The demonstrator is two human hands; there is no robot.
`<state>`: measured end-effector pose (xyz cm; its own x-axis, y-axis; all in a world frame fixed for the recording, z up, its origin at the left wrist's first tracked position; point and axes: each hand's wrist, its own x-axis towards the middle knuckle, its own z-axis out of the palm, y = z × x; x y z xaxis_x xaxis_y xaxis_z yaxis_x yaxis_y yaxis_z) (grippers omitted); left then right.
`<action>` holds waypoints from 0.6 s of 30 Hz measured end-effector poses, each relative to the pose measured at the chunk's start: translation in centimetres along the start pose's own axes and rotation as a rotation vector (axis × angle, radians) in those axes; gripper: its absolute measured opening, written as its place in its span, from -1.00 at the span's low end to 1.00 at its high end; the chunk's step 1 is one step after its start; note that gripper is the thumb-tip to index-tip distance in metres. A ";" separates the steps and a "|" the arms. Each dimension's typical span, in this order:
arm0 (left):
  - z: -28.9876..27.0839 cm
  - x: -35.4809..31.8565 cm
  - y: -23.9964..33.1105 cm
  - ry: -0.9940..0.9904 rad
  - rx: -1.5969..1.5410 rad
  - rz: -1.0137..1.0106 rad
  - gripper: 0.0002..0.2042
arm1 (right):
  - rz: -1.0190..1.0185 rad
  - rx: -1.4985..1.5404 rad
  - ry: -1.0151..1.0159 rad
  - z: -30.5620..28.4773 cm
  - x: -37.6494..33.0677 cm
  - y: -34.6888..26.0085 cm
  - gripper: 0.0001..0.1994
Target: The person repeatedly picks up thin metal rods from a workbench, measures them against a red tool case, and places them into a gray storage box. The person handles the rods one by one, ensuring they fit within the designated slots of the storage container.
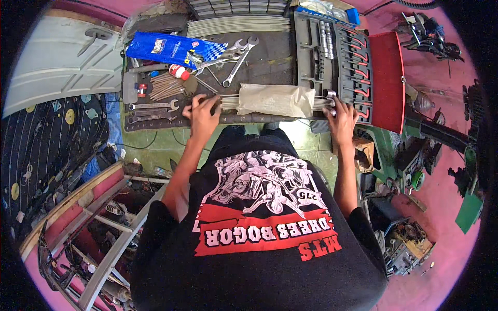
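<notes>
A bundle of thin grey rods, wrapped round the middle in beige paper (pixel 276 101), lies along the near part of the workbench. My left hand (pixel 204 118) is at its left end, fingers spread and fingertips down by the rod tips. At the other end, my right hand (pixel 343 122) has its fingers bent and apart, with thumb and forefinger beside small shiny metal pieces (pixel 331 94) that look like sockets. Whether its fingertips press on the rods or on these pieces I cannot tell. Left of my left hand lie several open-end wrenches (pixel 154 105).
Behind the bundle are a combination wrench (pixel 240 61), a blue pouch (pixel 174 47), a red-and-white bottle (pixel 179 72) and brownish sticks (pixel 167 86). More thin rods (pixel 238 26) lie at the back. A socket tray (pixel 306 57) and an open red case (pixel 386 83) flank the right side.
</notes>
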<state>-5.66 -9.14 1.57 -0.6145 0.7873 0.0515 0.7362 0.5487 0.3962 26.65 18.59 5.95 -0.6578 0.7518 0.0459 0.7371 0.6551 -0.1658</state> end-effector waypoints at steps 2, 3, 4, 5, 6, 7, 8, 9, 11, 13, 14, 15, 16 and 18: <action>0.6 -1.2 -0.5 0.003 -0.005 -0.033 -0.63 | 0.062 0.040 0.026 0.7 -1.1 0.1 -0.41; 0.7 -1.6 -0.6 0.007 -0.008 -0.052 -0.62 | 0.090 0.060 0.038 1.0 -1.4 0.0 -0.40; 1.0 -1.9 -0.5 -0.033 -0.014 -0.081 -0.60 | 0.128 0.075 -0.004 1.6 -1.7 0.3 -0.39; 1.4 -2.2 -0.3 -0.026 -0.028 -0.074 -0.60 | 0.146 0.078 -0.023 2.2 -2.0 0.2 -0.38; 1.7 -2.3 0.0 -0.017 -0.043 -0.068 -0.61 | 0.161 0.079 -0.041 2.4 -2.0 0.0 -0.37; 2.0 -2.5 0.2 -0.008 -0.058 -0.061 -0.61 | 0.178 0.081 -0.058 2.6 -2.0 -0.2 -0.37; 2.3 -2.4 0.3 -0.032 -0.062 -0.059 -0.59 | 0.198 0.070 -0.074 2.8 -2.1 -0.3 -0.36; 2.5 -2.4 0.5 -0.025 -0.070 -0.061 -0.59 | 0.191 0.078 -0.058 3.0 -2.2 -0.4 -0.36; 2.9 -2.4 0.7 -0.012 -0.087 -0.065 -0.59 | 0.179 0.092 -0.028 3.5 -2.3 -0.5 -0.36; 2.3 -2.1 0.9 -0.013 -0.090 -0.110 -0.57 | 0.192 0.094 -0.049 3.1 -2.1 -0.9 -0.37; 2.0 -1.9 1.1 0.001 -0.095 -0.134 -0.57 | 0.198 0.096 -0.060 2.9 -2.1 -1.0 -0.38; 1.9 -1.7 1.0 0.016 -0.101 -0.158 -0.57 | 0.199 0.116 -0.043 2.9 -2.0 -1.1 -0.39; 2.2 -1.7 0.8 0.053 -0.104 -0.145 -0.55 | 0.199 0.135 -0.025 2.9 -2.0 -1.2 -0.39; 2.5 -1.2 0.8 0.053 -0.102 -0.146 -0.55 | 0.199 0.158 -0.016 2.9 -1.8 -1.2 -0.40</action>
<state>-3.64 -8.95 -0.45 -0.7288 0.6839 0.0340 0.6072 0.6225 0.4938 26.47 16.24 3.19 -0.5051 0.8628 -0.0191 0.8200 0.4729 -0.3223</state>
